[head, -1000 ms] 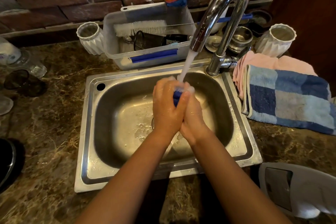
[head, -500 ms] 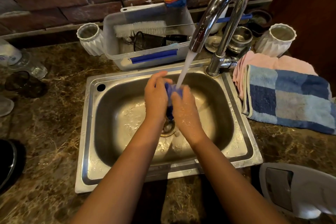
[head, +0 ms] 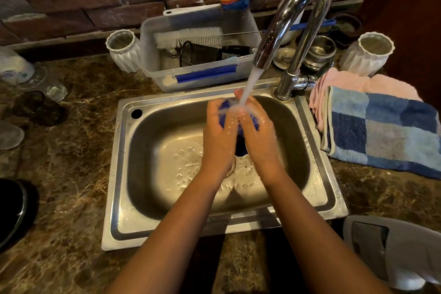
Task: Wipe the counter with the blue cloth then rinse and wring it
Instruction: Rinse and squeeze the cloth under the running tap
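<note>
The blue cloth point(head: 240, 143) is bunched between my two palms over the steel sink point(head: 133, 200), and only slivers of it show. My left hand point(head: 218, 136) and my right hand point(head: 259, 136) press it from either side, both closed on it. Water runs from the chrome tap point(head: 293, 12) straight onto the cloth and my fingers. A blue tail of the cloth hangs down toward the drain. The brown marble counter point(head: 71, 174) surrounds the sink.
Behind the sink stands a clear plastic tub point(head: 198, 74) holding a bottle brush and a black mesh cup. White ribbed cups point(head: 124, 51) point(head: 368, 53) flank it. Folded pink and blue checked towels point(head: 381, 131) lie right of the sink. Glasses point(head: 31, 83) sit at left, a grey appliance point(head: 401, 250) at bottom right.
My hands rubbed the cloth under the stream, first clasped tight, then shifted left and apart, and now pressed together again directly beneath the water.
</note>
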Tool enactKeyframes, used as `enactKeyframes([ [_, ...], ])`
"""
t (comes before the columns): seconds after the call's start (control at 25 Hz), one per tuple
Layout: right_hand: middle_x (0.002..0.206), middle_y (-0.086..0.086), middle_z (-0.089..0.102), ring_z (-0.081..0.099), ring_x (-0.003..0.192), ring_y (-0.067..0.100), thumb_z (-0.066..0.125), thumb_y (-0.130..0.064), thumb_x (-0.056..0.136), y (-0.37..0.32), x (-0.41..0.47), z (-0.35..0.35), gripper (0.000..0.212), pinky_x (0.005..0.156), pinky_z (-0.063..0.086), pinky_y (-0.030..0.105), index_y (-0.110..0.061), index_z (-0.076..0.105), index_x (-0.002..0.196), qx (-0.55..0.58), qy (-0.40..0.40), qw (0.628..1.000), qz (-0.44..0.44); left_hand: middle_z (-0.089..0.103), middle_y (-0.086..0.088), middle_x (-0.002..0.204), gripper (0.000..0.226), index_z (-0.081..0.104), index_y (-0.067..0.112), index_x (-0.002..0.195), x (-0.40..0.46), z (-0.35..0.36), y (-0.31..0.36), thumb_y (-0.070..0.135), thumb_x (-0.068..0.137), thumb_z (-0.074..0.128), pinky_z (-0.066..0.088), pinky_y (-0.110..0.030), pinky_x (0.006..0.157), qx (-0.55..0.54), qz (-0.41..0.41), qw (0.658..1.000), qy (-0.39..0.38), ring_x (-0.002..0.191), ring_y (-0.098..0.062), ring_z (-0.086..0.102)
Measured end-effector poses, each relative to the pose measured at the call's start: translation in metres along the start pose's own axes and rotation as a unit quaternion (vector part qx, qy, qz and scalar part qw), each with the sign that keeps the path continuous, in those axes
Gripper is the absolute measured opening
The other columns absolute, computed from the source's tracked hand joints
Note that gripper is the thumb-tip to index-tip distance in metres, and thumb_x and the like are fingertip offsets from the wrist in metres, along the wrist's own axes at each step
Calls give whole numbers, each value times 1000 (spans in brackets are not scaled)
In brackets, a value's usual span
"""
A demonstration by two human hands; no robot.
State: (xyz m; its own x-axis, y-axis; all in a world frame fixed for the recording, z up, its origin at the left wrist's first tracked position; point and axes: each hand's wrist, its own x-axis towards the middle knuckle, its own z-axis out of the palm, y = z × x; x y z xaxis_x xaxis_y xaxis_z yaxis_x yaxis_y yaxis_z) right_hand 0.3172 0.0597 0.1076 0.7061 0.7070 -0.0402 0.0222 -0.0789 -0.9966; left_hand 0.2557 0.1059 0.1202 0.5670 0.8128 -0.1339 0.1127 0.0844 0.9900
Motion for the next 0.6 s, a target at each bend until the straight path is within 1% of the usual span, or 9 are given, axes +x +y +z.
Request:
enactKeyframes([
  [0.08, 102, 9, 59, 58, 76, -9, 49, -25, 93, -2, -1, 12, 18, 59, 44, 3, -15, 53, 107, 20, 44, 997, 64, 57, 14, 88, 7, 43, 33, 102, 1, 7, 2, 31, 96, 43, 53, -22, 65, 40, 19, 998, 38, 75, -1, 61],
  [0.12, 90, 5, 57, 56, 67, -12, 48, -20, 94, -1, 1, 15, 9, 54, 41, 2, -14, 53, 99, -3, 69, 994, 80, 58, 14, 85, 7, 45, 32, 102, 2, 8, 2, 32, 96, 43, 52, -26, 65, 61, 19, 997, 53, 74, -2, 61],
  [0.16, 81, -3, 53, 54, 64, -13, 48, -16, 94, -1, 4, 15, 7, 53, 40, 2, -12, 53, 96, -15, 83, 992, 89, 60, 10, 85, 12, 49, 28, 104, 4, 9, 3, 34, 95, 43, 52, -29, 66, 79, 16, 995, 61, 76, -5, 61],
  [0.24, 82, -10, 52, 53, 68, -4, 48, -11, 94, -1, 9, 13, 17, 57, 39, 2, -2, 57, 105, -80, 72, 991, 76, 63, 3, 86, 22, 54, 21, 104, 7, 6, 0, 37, 95, 42, 51, -28, 67, 123, 27, 990, 63, 78, -7, 62],
  [0.32, 82, -8, 56, 53, 71, 3, 49, -13, 93, -10, 16, 8, 14, 59, 39, 8, -9, 62, 93, -120, 53, 989, 71, 61, -1, 84, 14, 56, 18, 98, 8, 2, -3, 26, 95, 45, 49, -23, 67, 186, 58, 979, 52, 77, -3, 60],
  [0.4, 73, -6, 58, 53, 63, 5, 49, -19, 93, -16, 26, 8, 22, 54, 39, 15, -22, 55, 72, -119, 46, 981, 147, 62, -3, 84, 13, 57, 19, 97, 8, 1, -4, 26, 94, 48, 52, -32, 67, 230, 50, 972, 28, 75, -16, 62],
  [0.44, 73, -3, 60, 53, 62, 6, 49, -22, 93, -20, 29, 9, 24, 53, 40, 17, -23, 52, 69, -118, 36, 970, 209, 62, -1, 83, 15, 56, 21, 100, 10, 0, -3, 30, 94, 47, 53, -32, 66, 278, 39, 960, 13, 72, -17, 61],
  [0.52, 77, 3, 62, 56, 66, 11, 48, -28, 94, -25, 31, 9, 20, 63, 49, 26, -18, 59, 80, 23, 42, 932, 358, 63, 1, 83, 21, 53, 24, 102, 11, -2, -1, 39, 95, 41, 52, -28, 63, 344, 27, 938, -6, 70, -14, 61],
  [0.6, 78, 7, 60, 58, 74, 18, 46, -28, 94, -29, 25, 7, 23, 81, 52, 35, -11, 62, 93, 141, 21, 892, 430, 62, -1, 84, 21, 50, 24, 98, 9, -5, -2, 40, 96, 37, 52, -28, 62, 332, 29, 943, -16, 72, -16, 62],
])
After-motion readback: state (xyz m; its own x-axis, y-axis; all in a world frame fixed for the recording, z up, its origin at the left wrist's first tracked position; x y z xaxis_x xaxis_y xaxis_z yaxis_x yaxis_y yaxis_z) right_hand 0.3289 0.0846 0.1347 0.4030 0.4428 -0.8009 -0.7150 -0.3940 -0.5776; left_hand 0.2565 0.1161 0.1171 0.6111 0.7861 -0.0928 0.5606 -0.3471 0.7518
